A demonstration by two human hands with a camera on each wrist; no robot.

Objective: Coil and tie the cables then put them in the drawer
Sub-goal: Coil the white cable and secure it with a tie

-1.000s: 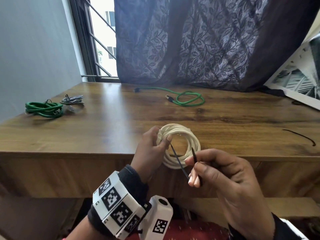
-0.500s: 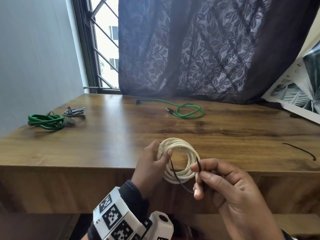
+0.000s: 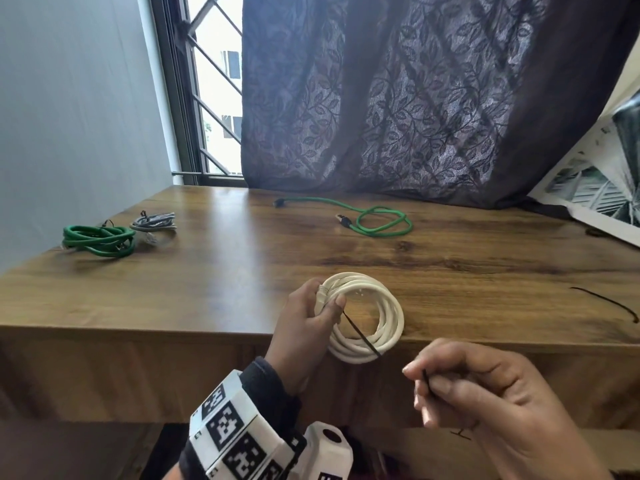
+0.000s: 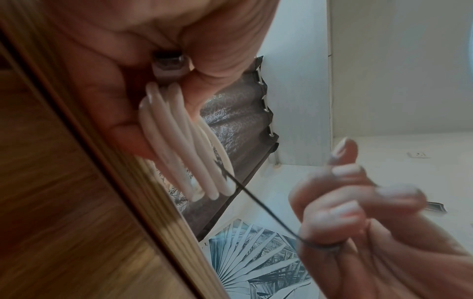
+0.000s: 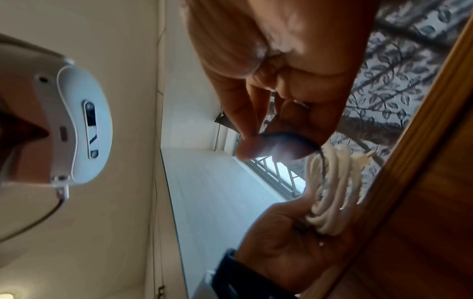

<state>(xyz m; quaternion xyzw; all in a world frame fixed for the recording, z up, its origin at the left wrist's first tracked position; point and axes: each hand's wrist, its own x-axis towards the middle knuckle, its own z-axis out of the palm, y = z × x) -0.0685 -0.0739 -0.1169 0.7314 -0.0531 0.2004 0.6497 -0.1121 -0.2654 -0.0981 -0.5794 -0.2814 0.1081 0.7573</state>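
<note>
A coiled white cable [image 3: 377, 320] hangs at the front edge of the wooden table [image 3: 207, 278]. My left hand [image 3: 308, 327] grips the coil's left side, thumb over the strands; its plug [image 4: 169, 66] shows between the fingers in the left wrist view. A thin black tie [image 3: 362, 336] runs from under that thumb across the coil toward my right hand [image 3: 460, 386], which pinches the tie's free end below the table edge. The taut tie [image 4: 258, 204] and coil [image 5: 330, 192] also show in the wrist views.
At the far left lie a tied green cable [image 3: 98, 239] and a tied grey cable [image 3: 154, 225]. A loose green cable [image 3: 377, 221] lies at the back middle. Another black tie [image 3: 606, 303] lies on the right. A dark curtain [image 3: 415, 98] hangs behind.
My right hand has pulled away from the coil, down and to the right, drawing the black tie out straight. The left hand keeps its grip on the coil.
</note>
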